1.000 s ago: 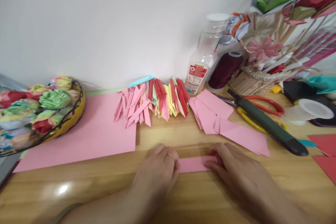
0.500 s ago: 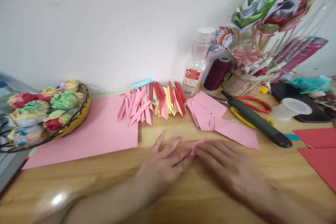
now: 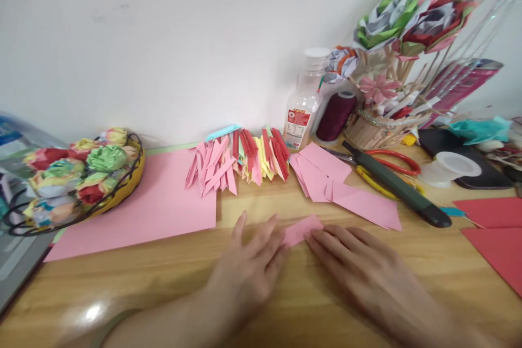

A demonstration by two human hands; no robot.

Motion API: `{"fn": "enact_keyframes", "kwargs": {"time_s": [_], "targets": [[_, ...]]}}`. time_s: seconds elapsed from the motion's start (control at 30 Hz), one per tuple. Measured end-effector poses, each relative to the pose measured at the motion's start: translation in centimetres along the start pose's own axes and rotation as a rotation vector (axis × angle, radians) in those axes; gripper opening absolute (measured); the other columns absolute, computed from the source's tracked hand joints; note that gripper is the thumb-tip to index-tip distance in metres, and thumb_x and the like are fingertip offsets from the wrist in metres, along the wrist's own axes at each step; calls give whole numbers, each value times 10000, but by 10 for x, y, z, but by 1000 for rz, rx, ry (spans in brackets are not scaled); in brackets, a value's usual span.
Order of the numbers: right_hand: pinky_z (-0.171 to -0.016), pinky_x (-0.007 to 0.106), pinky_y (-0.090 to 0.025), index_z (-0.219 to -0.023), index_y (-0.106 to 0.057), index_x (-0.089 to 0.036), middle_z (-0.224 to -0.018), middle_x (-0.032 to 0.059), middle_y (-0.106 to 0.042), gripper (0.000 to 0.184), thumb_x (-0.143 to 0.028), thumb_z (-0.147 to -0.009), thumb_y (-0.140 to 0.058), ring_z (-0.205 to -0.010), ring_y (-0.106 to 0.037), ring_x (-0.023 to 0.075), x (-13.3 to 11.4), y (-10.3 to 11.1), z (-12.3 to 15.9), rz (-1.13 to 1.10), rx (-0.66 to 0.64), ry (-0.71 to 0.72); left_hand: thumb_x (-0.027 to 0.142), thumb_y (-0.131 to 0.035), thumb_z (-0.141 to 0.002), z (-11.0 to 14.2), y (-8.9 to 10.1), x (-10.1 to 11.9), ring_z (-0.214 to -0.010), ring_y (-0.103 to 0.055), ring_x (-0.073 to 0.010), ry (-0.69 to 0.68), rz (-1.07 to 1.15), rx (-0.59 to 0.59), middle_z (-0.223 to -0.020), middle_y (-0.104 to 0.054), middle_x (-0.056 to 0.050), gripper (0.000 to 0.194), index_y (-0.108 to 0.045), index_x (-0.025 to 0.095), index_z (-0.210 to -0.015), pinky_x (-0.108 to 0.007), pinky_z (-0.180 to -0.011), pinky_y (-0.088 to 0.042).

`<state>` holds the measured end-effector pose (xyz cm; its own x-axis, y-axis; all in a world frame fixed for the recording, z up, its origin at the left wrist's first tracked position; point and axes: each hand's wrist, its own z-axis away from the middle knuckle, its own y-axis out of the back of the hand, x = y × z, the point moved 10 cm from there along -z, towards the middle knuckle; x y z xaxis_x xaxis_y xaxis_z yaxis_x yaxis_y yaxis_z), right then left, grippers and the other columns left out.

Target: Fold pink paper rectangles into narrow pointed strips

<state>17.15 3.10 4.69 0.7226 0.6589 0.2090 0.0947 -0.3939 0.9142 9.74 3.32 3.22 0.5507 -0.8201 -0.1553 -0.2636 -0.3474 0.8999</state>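
Observation:
A small folded piece of pink paper (image 3: 302, 231) lies at the front middle of the wooden table, between both hands. The thumb and index finger of my left hand (image 3: 248, 261) pinch its left end, while the other fingers are spread. At the right end, the closed-together fingertips of my right hand (image 3: 359, 263) grip its lower corner; the thumb is hidden. Just behind my right hand lie several cut pink paper rectangles (image 3: 362, 204). Farther back, a pile of folded pink paper strips (image 3: 212, 166) adjoins folded red and yellow pieces (image 3: 263, 155).
A basket of paper flowers (image 3: 141, 166) stands on a large pink sheet (image 3: 175, 201) at left. Behind are a clear bottle (image 3: 302, 106) and a purple thread spool (image 3: 336, 117). A dark-handled cutter (image 3: 403, 190), scissors (image 3: 397, 160) and red paper (image 3: 493, 247) lie right.
My hands have moved slightly apart, and more of the pink paper's flat face shows between them. The camera view has shifted a little.

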Motion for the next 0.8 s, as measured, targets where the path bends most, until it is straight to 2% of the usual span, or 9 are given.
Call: {"fn": "enact_keyframes", "kwargs": {"time_s": [0.1,0.23,0.3,0.37,0.43,0.5,0.57,0.67,0.8], "targets": [[-671,350,-506,-974,-648,-78,-944,114,-684,399,25,-749,-335,-804,-608,226,7,-2,4,40,-17,3,89,-354,-921,6,9,4,-1145,-507,-248,27,-59,15,-1081,-655,-111,294,-638,89,-998,-543,-1086,-58],[-662,356,-495,-961,-639,-64,-885,131,-678,375,24,-764,-332,-788,-605,233,16,-5,8,95,-23,-18,98,-337,-919,9,11,6,-1100,-538,-252,24,-76,17,-1056,-668,-98,317,-651,103,-964,-539,-1084,-92],[-678,359,-487,-991,-624,-63,-918,133,-670,372,17,-772,-333,-828,-597,243,18,-4,6,116,-17,-48,108,-323,-925,8,10,6,-1100,-537,-255,11,-82,11,-1059,-666,-100,327,-647,104,-968,-549,-1079,-103],[-697,367,-477,-1059,-594,-74,-977,129,-657,389,0,-778,-335,-868,-585,252,12,-2,2,117,-4,-46,106,-325,-924,8,8,7,-1101,-535,-259,-4,-87,13,-1061,-664,-109,320,-641,98,-975,-557,-1074,-112],[-692,366,-471,-1108,-568,-114,-987,99,-649,415,-16,-774,-342,-845,-578,242,-4,-3,-3,67,-18,23,104,-333,-923,8,8,8,-1100,-536,-262,-7,-85,13,-1068,-661,-113,310,-637,90,-985,-549,-1076,-112],[-664,350,-466,-1097,-572,-150,-932,61,-648,420,-21,-757,-362,-797,-574,223,-20,-10,-7,0,-81,96,107,-332,-925,9,8,7,-1096,-539,-263,5,-72,15,-1074,-659,-109,311,-635,88,-996,-528,-1079,-113],[-654,345,-459,-1059,-588,-150,-896,55,-649,394,-28,-743,-385,-785,-569,221,-26,-13,-9,-25,-99,103,118,-336,-928,10,8,5,-1091,-543,-262,27,-60,16,-1069,-661,-97,309,-636,101,-1002,-514,-1077,-121],[-685,350,-452,-1060,-589,-154,-914,53,-655,390,-37,-741,-399,-824,-569,222,-21,-13,-6,-60,-69,70,135,-369,-924,10,8,1,-1086,-546,-256,47,-52,-3,-1061,-664,-73,279,-641,137,-983,-517,-1067,-133],[-738,360,-441,-1097,-582,-193,-1003,32,-661,411,-35,-782,-371,-893,-571,204,0,-14,5,-117,-66,16,153,-396,-925,12,5,-6,-1106,-530,-242,58,-11,-31,-1061,-667,-38,251,-645,159,-952,-518,-1079,-95]]}}
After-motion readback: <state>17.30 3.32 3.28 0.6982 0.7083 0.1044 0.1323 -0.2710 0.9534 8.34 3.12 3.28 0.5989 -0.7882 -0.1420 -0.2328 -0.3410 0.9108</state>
